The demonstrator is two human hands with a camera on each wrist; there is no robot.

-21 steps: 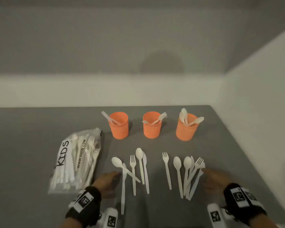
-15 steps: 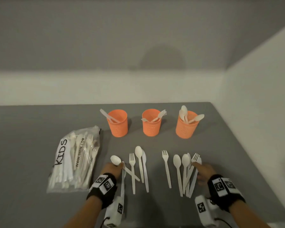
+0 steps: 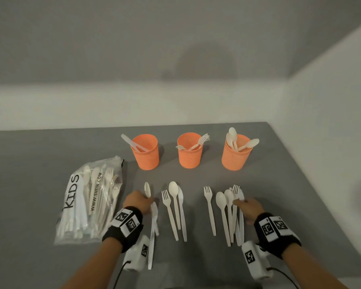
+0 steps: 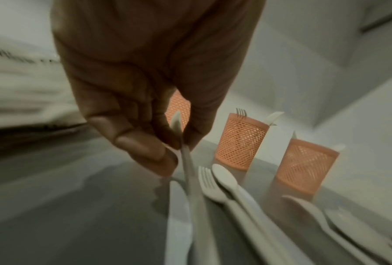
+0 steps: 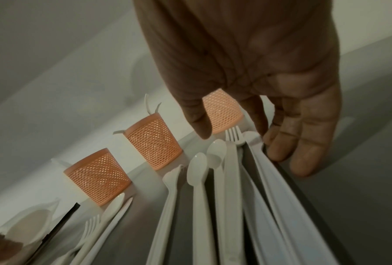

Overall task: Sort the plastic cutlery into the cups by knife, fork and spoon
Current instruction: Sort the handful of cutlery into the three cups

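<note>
Three orange mesh cups stand in a row: the left cup [image 3: 145, 157] holds a knife, the middle cup [image 3: 189, 158] forks, the right cup [image 3: 235, 159] spoons. White cutlery lies in two groups in front of them. My left hand [image 3: 149, 200] pinches the neck of a spoon [image 3: 147, 189], tilted on edge; the pinch [image 4: 180, 143] shows close up, with a knife [image 4: 179, 215] lying under it. My right hand [image 3: 241, 203] lies over the right pile [image 3: 230, 207]. Its fingertips [image 5: 278, 148] touch a knife [image 5: 269, 175] at the pile's edge, and the thumb [image 5: 198, 123] stays apart.
A clear bag of spare cutlery [image 3: 88, 201], printed KIDS, lies left of my left hand. A fork, spoon and knife [image 3: 174, 207] lie between my hands. The grey table [image 3: 290, 184] meets white walls at the back and right.
Both hands moved forward onto the cutlery. My left hand took hold of the leftmost spoon and raised its bowl on edge. My right hand reached the right pile.
</note>
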